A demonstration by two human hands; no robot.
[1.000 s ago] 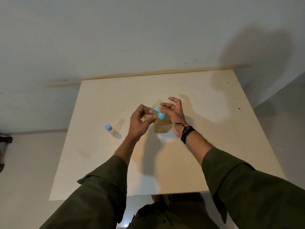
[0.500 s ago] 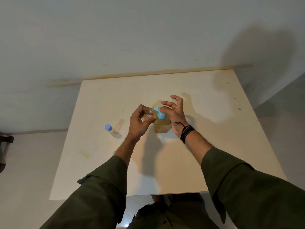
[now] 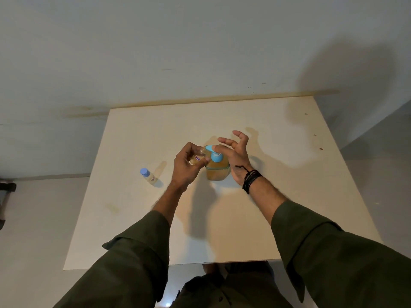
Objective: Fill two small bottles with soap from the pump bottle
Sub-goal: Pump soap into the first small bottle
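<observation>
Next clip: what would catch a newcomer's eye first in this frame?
At the table's centre, the pump bottle of amber soap with its blue pump head stands out. The left hand holds a small bottle by the spout, while the right hand presses a finger on the pump, other fingers spread. A capped bottle stands alone to the left.

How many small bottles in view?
2. One small bottle is held in the left hand at the pump bottle's spout. The capped small bottle stands on the table, left of the hands.
</observation>
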